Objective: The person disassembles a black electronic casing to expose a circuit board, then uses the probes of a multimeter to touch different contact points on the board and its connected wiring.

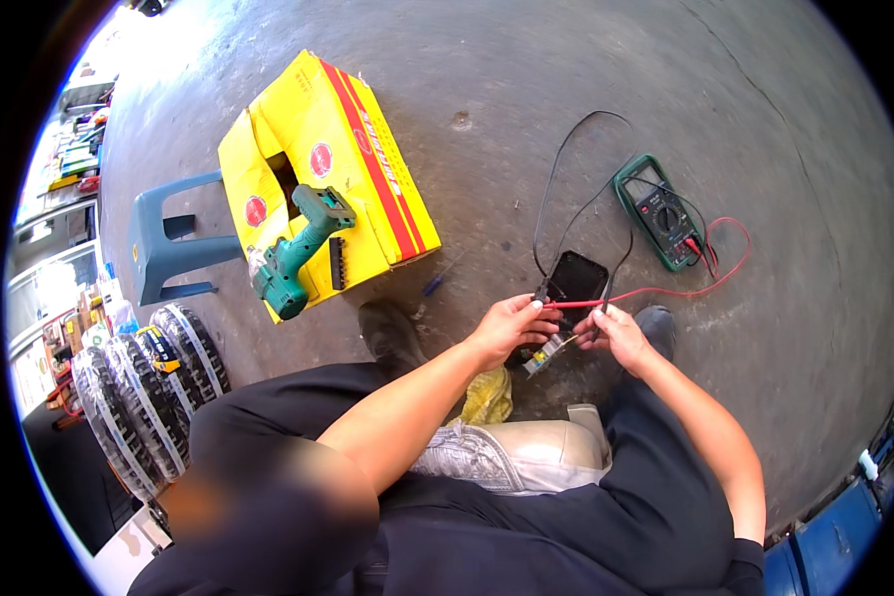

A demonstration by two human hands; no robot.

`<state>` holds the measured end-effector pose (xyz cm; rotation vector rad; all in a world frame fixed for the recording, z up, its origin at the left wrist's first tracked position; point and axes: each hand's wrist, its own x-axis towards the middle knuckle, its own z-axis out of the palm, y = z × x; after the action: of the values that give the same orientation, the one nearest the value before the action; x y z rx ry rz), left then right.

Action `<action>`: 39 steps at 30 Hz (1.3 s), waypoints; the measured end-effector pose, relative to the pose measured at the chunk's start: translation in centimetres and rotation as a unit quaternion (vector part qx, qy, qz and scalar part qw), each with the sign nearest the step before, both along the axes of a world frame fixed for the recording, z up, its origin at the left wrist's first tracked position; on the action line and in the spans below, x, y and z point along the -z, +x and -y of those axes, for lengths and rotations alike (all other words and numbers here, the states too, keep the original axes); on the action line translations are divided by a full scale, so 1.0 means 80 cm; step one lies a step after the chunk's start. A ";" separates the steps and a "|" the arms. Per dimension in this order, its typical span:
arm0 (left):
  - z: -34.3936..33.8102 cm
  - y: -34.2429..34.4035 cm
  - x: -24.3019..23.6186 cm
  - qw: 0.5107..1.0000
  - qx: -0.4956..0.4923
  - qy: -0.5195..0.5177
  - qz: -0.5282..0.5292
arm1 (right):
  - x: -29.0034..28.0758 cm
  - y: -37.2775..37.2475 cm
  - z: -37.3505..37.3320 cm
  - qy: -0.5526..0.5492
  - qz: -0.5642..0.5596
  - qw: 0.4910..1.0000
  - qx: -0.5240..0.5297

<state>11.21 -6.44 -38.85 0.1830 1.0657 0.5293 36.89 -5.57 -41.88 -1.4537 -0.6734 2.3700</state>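
My left hand [517,328] grips a black lead end [540,291] and touches a red test lead [650,291]. My right hand [614,336] pinches a black probe [607,303]. Between and just below my fingers is a small electronic part with a yellow piece [544,355]; which hand supports it I cannot tell. A black phone [578,276] lies beyond my hands. The green-cased multimeter [666,217] lies on the floor at upper right, with red and black leads looping from it.
A yellow cardboard box [377,228] carries a green cordless tool [298,253] and a black bar [337,263]. A blue-grey stool [159,258], wrapped tyres [129,397] and shelves are at left. My feet flank a beige padded item [536,447]. Blue containers [834,526] sit at lower right.
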 end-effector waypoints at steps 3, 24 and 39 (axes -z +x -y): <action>0.006 -0.001 -0.006 0.998 0.047 0.016 -0.034 | -0.008 -0.001 0.008 -0.025 -0.019 0.999 -0.015; 0.049 0.054 0.008 0.771 0.046 0.361 -0.522 | -0.051 -0.033 0.002 -0.078 -0.063 0.994 0.035; 0.045 0.042 -0.003 0.838 0.050 0.328 -0.433 | -0.061 -0.012 -0.004 0.046 0.041 0.996 -0.059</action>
<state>14.58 -10.01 -38.60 1.1710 1.7027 0.7246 35.90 -5.21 -37.00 -1.5184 -0.9007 2.3413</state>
